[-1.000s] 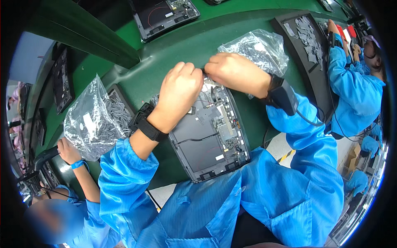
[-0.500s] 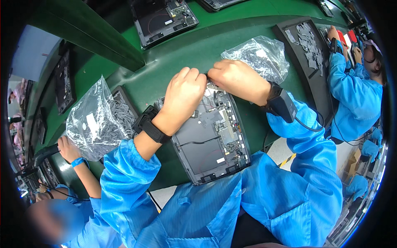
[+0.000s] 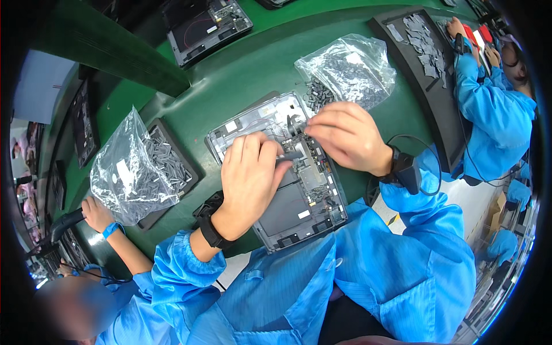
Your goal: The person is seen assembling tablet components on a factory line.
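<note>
Head view showed both hands drawn back from the far edge of the opened portable-computer chassis (image 3: 282, 208) at frame centre, bringing work inward: left hand (image 3: 248, 175) fingers pinched a dark strip (image 3: 292, 156); right hand (image 3: 351, 140) fingers' grasp was unclear.

The one view, a wide fisheye worn on the head, looks steeply down and out across the green bench (image 3: 241, 75), near enough that the left hand (image 3: 247, 178), the right hand (image 3: 349, 138) and the opened device (image 3: 287, 201) take the middle; straight edges bow toward the dark rim, where shapes are probably too warped to trust
</note>
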A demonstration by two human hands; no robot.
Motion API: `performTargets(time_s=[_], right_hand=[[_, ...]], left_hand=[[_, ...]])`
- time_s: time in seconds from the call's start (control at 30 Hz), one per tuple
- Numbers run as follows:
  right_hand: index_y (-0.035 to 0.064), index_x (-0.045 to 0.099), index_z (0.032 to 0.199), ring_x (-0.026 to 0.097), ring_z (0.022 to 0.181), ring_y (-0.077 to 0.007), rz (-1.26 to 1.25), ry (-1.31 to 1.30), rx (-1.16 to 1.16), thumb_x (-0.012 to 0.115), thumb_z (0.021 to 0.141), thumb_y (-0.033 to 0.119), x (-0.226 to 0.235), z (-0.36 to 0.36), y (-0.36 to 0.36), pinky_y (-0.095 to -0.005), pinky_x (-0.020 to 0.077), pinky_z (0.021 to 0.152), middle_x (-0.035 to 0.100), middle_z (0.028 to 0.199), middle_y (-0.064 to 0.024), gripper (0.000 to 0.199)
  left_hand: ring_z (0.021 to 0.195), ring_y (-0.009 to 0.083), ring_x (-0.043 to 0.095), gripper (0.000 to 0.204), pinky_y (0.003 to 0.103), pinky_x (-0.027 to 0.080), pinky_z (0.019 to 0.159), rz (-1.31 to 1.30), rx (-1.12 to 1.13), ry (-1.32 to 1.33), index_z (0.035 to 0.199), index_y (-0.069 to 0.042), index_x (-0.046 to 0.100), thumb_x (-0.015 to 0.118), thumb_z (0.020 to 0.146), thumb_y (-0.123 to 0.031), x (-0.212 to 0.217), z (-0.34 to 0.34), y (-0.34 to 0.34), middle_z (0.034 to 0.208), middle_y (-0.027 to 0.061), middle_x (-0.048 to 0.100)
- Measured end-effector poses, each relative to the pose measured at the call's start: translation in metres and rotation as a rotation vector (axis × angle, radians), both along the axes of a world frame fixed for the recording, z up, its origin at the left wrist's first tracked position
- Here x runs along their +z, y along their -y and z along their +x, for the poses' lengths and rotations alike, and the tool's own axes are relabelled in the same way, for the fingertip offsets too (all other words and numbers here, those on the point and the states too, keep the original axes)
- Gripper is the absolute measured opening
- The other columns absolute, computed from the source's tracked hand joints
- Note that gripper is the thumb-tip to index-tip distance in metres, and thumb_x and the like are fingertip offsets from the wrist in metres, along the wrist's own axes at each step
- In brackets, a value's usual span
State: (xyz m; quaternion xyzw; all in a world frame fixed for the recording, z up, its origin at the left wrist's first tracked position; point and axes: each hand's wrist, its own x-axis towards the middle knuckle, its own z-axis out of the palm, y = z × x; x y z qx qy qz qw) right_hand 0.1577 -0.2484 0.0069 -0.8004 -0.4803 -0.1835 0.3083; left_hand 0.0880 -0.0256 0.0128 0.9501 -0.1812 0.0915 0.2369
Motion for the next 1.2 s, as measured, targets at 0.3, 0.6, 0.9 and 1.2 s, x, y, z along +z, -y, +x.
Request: performTargets(time_s=[0.3, 0.6, 0.9, 1.2], right_hand=[[0.0097, 0.071, 0.105, 0.06, 0.096, -0.0175, -0.069, 0.403, 0.079, 0.066, 0.073, 0.011, -0.016, 0.003, 0.002, -0.031, 0.0513, 0.079, 0.064, 0.118, -0.0031, 0.032], [0.0087, 0.072, 0.097, 0.058, 0.08, -0.0147, -0.014, 0.424, -0.079, 0.066, 0.071, 0.013, -0.023, 0.015, -0.015, -0.0284, 0.0433, 0.064, 0.068, 0.102, -0.0003, 0.027], [0.008, 0.071, 0.092, 0.056, 0.078, -0.0141, -0.158, 0.331, -0.222, 0.066, 0.072, 0.015, -0.024, 0.006, -0.023, -0.0292, 0.04, 0.066, 0.068, 0.102, 0.0009, 0.022], [0.0054, 0.074, 0.091, 0.066, 0.082, -0.0176, -0.567, 0.161, -0.147, 0.063, 0.074, 0.016, 0.002, 0.002, -0.027, -0.0303, 0.0443, 0.062, 0.07, 0.112, -0.0145, 0.023]], left_hand=[[0.065, 0.0099, 0.053, 0.018, 0.027, 0.047, 0.063, -0.543, -0.135, -0.607, 0.106, 0.001, 0.065, 0.06, 0.094, -0.011, 0.017, 0.052, -0.004, 0.074, 0.0037, 0.06], [0.086, 0.0338, 0.061, 0.016, 0.04, 0.049, 0.079, -0.087, -0.005, -0.001, 0.099, 0.0, 0.068, 0.06, 0.087, -0.007, 0.001, 0.075, -0.01, 0.092, 0.0138, 0.064], [0.078, 0.0286, 0.06, 0.007, 0.04, 0.049, 0.069, 0.099, -0.009, 0.066, 0.082, -0.006, 0.068, 0.07, 0.08, -0.013, -0.009, 0.077, -0.003, 0.076, 0.0091, 0.057], [0.077, 0.0278, 0.058, 0.009, 0.04, 0.049, 0.067, 0.128, -0.034, 0.137, 0.078, -0.005, 0.062, 0.069, 0.08, -0.011, -0.016, 0.075, 0.0, 0.078, 0.0084, 0.054]])
